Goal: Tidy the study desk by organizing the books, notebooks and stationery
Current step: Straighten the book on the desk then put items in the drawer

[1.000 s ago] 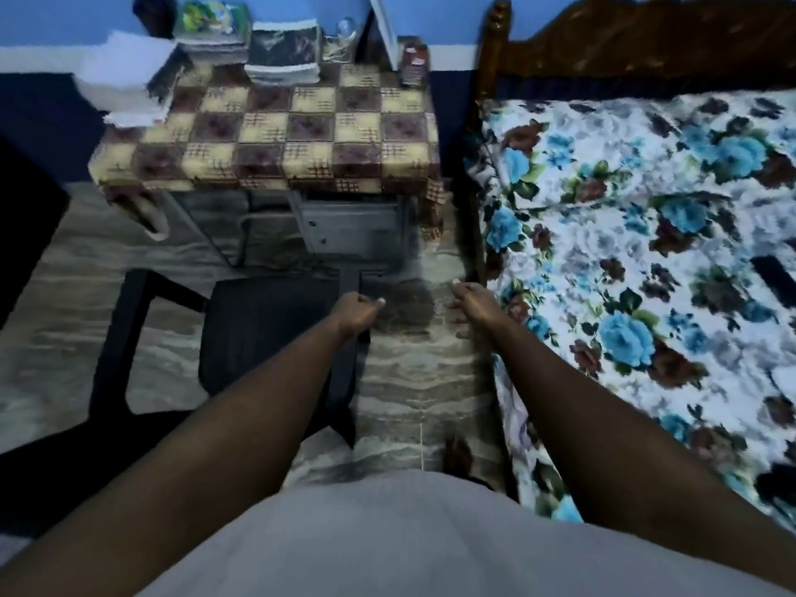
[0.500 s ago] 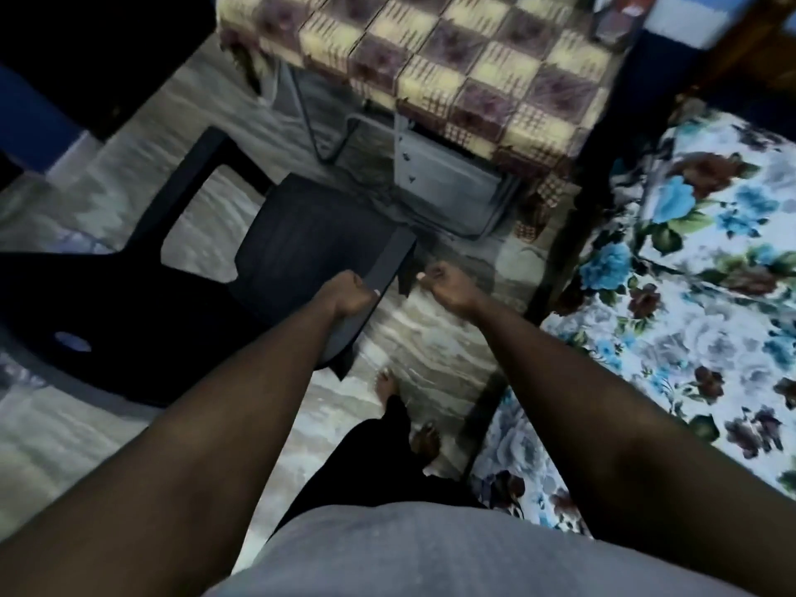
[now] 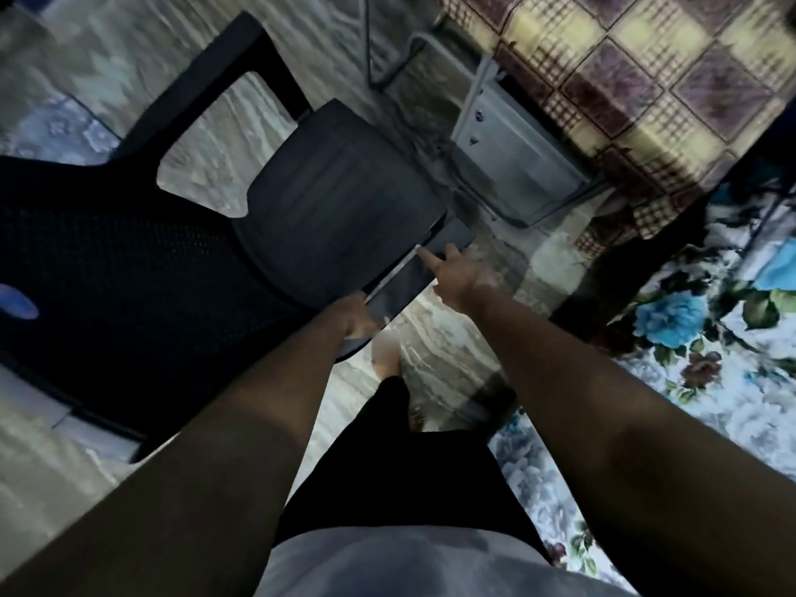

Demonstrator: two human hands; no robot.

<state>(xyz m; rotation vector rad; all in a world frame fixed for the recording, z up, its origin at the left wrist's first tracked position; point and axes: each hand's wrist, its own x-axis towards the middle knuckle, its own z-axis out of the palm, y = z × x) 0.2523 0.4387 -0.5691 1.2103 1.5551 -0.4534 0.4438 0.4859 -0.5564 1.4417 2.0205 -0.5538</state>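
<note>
Right hand (image 3: 463, 277) has gone from curled and clear of the chair to fingers straightened, index tip touching the front corner of the black plastic chair (image 3: 344, 200). Left hand (image 3: 355, 323) keeps its grip, fingers curled round the chair's seat edge. View has dropped closer: the bench (image 3: 624, 58), under a checked cloth (image 3: 710, 92), now shows only its near corner at upper right, and the books stacked at its rear have left the frame. Grey drawer unit (image 3: 517, 152) sits beneath the bench. Floral bed (image 3: 732, 359) lies at right, beside the bench
</note>
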